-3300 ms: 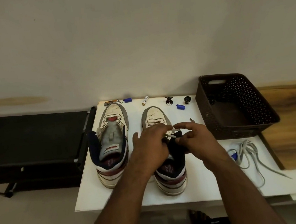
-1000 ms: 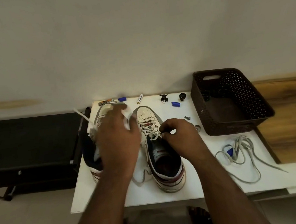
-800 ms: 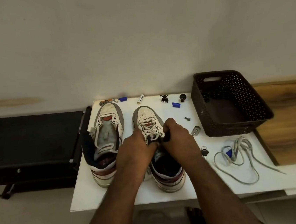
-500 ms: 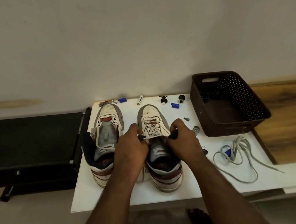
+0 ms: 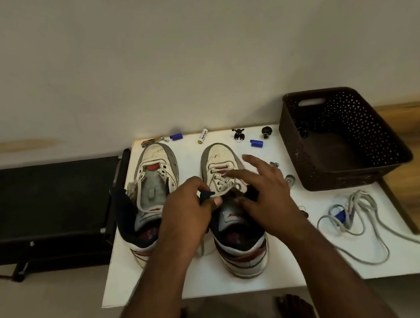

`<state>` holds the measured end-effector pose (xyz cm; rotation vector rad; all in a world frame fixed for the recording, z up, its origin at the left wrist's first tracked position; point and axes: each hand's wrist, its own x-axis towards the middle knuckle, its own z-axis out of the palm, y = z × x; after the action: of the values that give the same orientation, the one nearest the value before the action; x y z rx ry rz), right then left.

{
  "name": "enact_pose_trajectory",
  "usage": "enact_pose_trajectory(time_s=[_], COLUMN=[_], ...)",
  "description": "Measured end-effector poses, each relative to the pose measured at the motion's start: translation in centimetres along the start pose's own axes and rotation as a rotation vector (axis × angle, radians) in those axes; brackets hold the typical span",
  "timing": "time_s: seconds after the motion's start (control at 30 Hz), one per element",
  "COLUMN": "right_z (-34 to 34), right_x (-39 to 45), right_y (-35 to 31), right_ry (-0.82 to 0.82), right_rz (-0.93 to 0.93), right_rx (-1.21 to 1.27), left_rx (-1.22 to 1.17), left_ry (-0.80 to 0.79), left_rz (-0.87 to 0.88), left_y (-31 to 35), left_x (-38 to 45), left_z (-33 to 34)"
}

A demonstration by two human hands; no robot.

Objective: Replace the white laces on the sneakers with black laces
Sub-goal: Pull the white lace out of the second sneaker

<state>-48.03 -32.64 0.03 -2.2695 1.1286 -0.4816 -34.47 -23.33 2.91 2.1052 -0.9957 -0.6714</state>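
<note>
Left hand (image 5: 188,213) pinches the right sneaker's (image 5: 232,208) dark collar; right hand (image 5: 261,192) spread wide over its laces, toe pointing away

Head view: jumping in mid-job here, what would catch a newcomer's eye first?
Two hands meet over the right sneaker at mid-table: the left hand pinches its dark collar, while the right hand spreads open above the white laces. Beside it, the left sneaker lies mostly unlaced. Right of the shoes, a loose grey lace sprawls before a dark perforated basket.
</note>
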Motion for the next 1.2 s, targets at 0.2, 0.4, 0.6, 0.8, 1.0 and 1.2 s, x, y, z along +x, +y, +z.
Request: enact_pose_trajectory(time_s=[0.2, 0.4, 0.6, 0.8, 1.0, 1.2], right_z=[1.6, -0.7, 1.6, -2.9, -1.4, 1.6], right_x=[0.4, 0.5, 0.7, 1.4, 0.9, 0.5], right_y=[-1.6, -1.4, -2.7, -0.2, -1.2, -2.6], right_ry=[0.203, 0.308, 0.079, 0.775, 0.594, 0.241], right_rz=[0.018, 0.346, -0.025, 0.632, 0.052, -0.112], right_rx=[0.281, 0.714, -0.026, 1.298, 0.505, 0.008], left_rx=[0.036, 0.056, 0.085, 0.068, 0.084, 0.018], left_ry=[0.058, 0.064, 0.041, 0.025, 0.029, 0.016], left_rz=[0.0, -0.005, -0.004, -0.013, 0.009, -0.021], left_y=[0.0, 0.2, 0.4, 0.2, 0.5, 0.3], left_x=[0.6, 0.9, 1.2, 1.1, 1.1, 1.3], left_z=[-0.3, -0.4, -0.3, -0.6, -0.6, -0.8])
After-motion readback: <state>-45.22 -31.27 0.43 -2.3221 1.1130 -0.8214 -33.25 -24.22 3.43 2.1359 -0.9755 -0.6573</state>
